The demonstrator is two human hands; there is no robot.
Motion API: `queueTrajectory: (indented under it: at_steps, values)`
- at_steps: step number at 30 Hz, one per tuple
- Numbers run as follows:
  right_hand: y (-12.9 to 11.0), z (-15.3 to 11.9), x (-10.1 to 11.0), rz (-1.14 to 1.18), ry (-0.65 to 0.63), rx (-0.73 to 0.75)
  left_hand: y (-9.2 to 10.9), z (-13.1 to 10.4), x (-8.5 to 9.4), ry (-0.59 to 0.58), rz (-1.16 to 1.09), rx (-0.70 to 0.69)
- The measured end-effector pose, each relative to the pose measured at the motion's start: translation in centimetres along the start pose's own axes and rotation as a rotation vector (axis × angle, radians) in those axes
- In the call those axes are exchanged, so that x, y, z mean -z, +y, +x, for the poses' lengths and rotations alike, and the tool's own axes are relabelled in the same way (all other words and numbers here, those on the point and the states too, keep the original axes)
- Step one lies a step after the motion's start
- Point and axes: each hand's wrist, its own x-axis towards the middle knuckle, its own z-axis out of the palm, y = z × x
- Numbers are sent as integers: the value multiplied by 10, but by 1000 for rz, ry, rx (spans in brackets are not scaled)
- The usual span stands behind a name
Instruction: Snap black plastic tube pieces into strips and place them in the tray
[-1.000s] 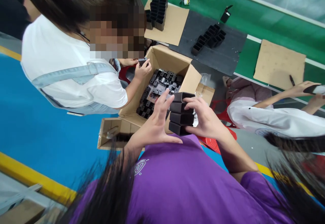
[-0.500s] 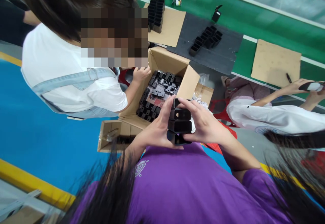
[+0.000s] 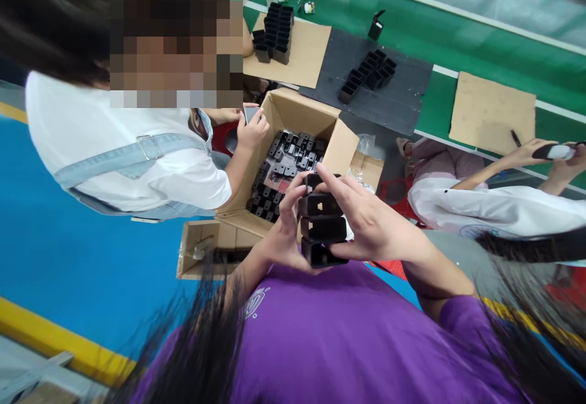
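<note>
The left hand (image 3: 279, 233) and right hand (image 3: 366, 221) clamp a stack of four black rectangular plastic housings (image 3: 321, 221) between them, fingers closed on both flanks, held just above the purple shirt (image 3: 348, 343). Judged step: squaring the stack. Any next move calls for even side pressure so that no housing slips.

At 12 o'clock stands an open brown cardboard box (image 3: 348, 141) of similar parts, where a co-worker's hand (image 3: 251, 130) holds one at its rim. At 1 o'clock, more housings sit on the green worktop (image 3: 480, 44).
</note>
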Motion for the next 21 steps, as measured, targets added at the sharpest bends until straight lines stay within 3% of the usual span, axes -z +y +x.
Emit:
queueTrajectory:
  at_steps: [15, 18, 21]
  values:
    - [5, 5, -1, 101, -22, 45, -3, -3, -2, 57, -81, 0]
    - [6, 0, 0, 167, 26, 67, -1, -2, -4, 79, -109, -17]
    - [10, -12, -5, 265, 171, -9, 2, -2, -5, 118, -119, -6]
